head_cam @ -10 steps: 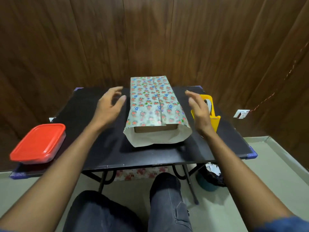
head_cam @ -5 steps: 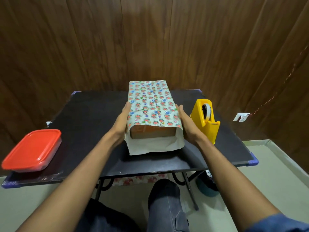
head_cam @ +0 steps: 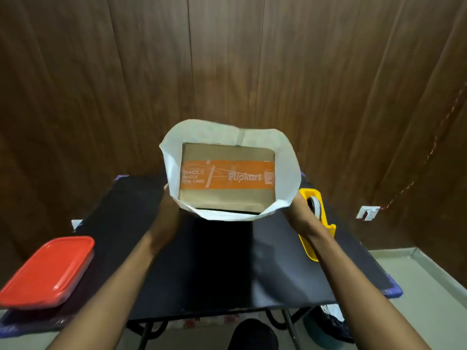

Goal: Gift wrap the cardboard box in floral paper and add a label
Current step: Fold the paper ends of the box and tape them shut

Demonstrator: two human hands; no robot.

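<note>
Cardboard box [head_cam: 227, 178] sits at center frame, held up off the black tabletop [head_cam: 161, 261] w/ its open end tipped toward the camera. End face shows an orange tape band printed "Flipkart" and "handle with care". Wrapping paper [head_cam: 174, 147] sleeves the box; only its white inner side is visible here, standing out past the box end as a loose, unfolded collar all round, w/ a seam line at the upper edge. Left hand [head_cam: 165, 210] is at the lower left side of the package, pressed against the paper, fingers mostly hidden behind the collar. Right hand [head_cam: 297, 210] is at the lower right side, likewise against the paper, fingers out of sight behind it. Both hands carry the package between them, one per side; exact grip shape (curled vs flat fingers) can't be told. Yellow tape dispenser [head_cam: 313, 223] stands on the tabletop at right of center, partly behind the right wrist, roll visible in its top. Red-lidded plastic container [head_cam: 46, 271] rests at the lower left, on the tabletop's left edge. Dark wood-panel wall fills the upper frame. A white wall socket [head_cam: 367, 212] is low on the wall at right.
</note>
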